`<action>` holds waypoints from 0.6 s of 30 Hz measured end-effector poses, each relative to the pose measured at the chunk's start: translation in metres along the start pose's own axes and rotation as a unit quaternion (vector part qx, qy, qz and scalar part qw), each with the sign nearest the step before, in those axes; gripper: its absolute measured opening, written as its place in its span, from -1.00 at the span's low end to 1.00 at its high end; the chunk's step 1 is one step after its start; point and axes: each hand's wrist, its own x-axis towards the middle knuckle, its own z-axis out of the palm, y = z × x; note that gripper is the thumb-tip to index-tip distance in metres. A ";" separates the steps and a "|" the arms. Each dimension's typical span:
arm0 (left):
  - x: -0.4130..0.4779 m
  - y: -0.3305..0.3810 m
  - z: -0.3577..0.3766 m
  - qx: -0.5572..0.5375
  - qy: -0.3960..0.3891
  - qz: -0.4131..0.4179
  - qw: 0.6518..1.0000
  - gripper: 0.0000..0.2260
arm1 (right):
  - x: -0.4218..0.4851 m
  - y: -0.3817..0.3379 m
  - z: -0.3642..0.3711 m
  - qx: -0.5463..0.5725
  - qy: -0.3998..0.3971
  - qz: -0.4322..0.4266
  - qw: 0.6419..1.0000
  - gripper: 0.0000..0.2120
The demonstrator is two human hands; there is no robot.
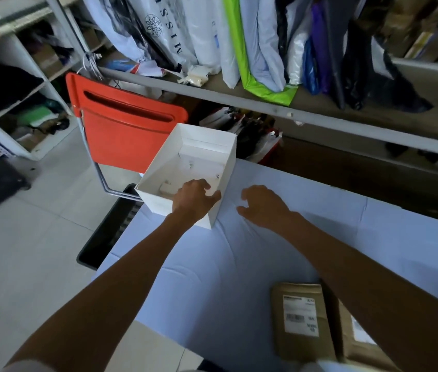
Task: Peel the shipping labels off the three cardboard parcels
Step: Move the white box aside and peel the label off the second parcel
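While the left hand [195, 197] grips the white open box's [158, 205] rim, both brown cardboard parcels [302, 322] lie by the near table edge, under the right forearm, behind the loosely spread, empty right hand [262, 205].

The white hanging plastic bag [167, 28] on the upper rack carries large dark letters, partly readable as "MISS". The white shipping label [299, 316] on the brown cardboard parcel [302, 320], near the tabletop's near edge, shows a barcode; its print is illegible.

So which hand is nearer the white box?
Left. The left hand grips the white box's near corner wall; the right hand hovers open over the tablecloth beside it, not touching.
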 end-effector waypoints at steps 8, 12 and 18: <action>-0.061 0.051 0.027 -0.016 -0.018 0.027 0.999 -0.61 | -0.065 0.043 -0.002 -0.025 0.025 0.026 0.999 -0.56; -0.104 0.089 0.052 -0.014 -0.019 0.036 0.999 -0.61 | -0.113 0.077 -0.005 -0.020 0.040 0.031 0.999 -0.55; -0.176 0.153 0.104 -0.015 -0.041 0.041 0.998 -0.62 | -0.201 0.142 -0.010 -0.027 0.053 0.058 0.997 -0.59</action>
